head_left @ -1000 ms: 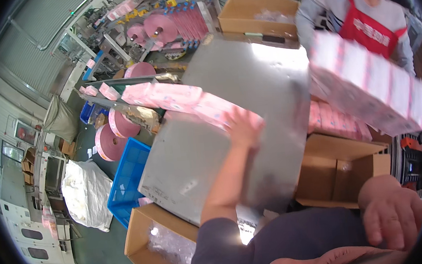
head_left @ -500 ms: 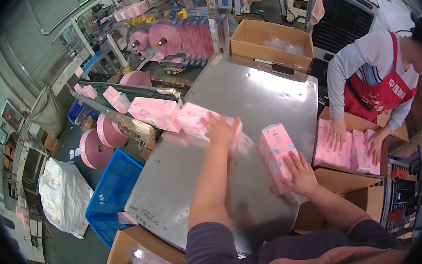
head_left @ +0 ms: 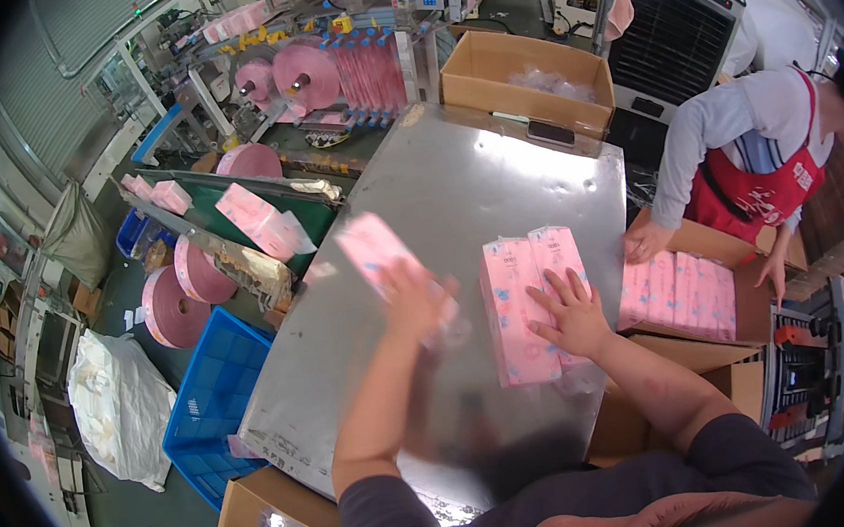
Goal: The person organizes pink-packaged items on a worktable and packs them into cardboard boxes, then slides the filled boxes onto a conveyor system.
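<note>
My left hand [head_left: 411, 303] is closed over a pink plastic-wrapped tissue pack [head_left: 372, 243], tilted on the metal table [head_left: 414, 174]; hand and pack are smeared by motion. To the right, two more pink packs stand side by side, a left one [head_left: 518, 300] and a right one [head_left: 554, 252]. Flat across the right one lies my right hand [head_left: 575, 315], its fingers spread. Another tissue pack [head_left: 255, 218] sits at the end of the green conveyor [head_left: 201, 204], with smaller-looking pink packs farther up the belt.
A co-worker in a red apron [head_left: 738, 198] has one hand [head_left: 647, 240] at a carton [head_left: 742, 281] of pink packs on the right. Cartons with clear plastic stand at the far edge [head_left: 485, 67] and near left [head_left: 253, 509]. A blue crate [head_left: 215, 402] adjoins the table's left edge.
A second pack now stands beside the one at my right hand. My left hand has moved left and nearer, with a pack off the conveyor. The co-worker's hands have lifted off the carton's packs.
</note>
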Motion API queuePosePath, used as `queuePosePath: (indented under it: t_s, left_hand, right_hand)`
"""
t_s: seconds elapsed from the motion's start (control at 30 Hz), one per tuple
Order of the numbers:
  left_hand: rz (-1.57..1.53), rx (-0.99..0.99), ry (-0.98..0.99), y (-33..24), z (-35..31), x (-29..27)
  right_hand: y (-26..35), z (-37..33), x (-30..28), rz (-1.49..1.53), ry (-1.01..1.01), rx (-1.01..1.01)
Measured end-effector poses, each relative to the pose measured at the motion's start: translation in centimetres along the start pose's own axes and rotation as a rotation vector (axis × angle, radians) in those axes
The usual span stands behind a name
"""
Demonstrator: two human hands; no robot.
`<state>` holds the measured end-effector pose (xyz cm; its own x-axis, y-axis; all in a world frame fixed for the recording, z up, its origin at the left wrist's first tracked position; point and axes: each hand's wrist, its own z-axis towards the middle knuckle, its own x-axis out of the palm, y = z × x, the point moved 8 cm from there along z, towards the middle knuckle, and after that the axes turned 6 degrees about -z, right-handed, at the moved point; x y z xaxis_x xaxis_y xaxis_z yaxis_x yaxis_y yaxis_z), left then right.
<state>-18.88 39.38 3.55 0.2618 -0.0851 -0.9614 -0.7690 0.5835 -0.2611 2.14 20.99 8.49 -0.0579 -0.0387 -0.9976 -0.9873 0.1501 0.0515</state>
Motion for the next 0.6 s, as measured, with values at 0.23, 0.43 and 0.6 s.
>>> queuePosePath:
  t_s: [0.23,0.43,0.6]
  left_hand:
    - [-0.229,-0.097,-0.12,-4.0,-1.0,-5.4]
    - [-0.178,-0.438,-0.183,8.4,3.8,-10.7]
    - [-0.222,0.14,-0.175,2.8,-2.6,-3.8]
  right_hand:
    - [-0.4,0.6,0.4,-0.013,0.03,0.032]
    - [-0.5,0.7,0.2,0.034,0.061,0.036]
    - [-1.0,0.9,0.1,0.025,0.066,0.006]
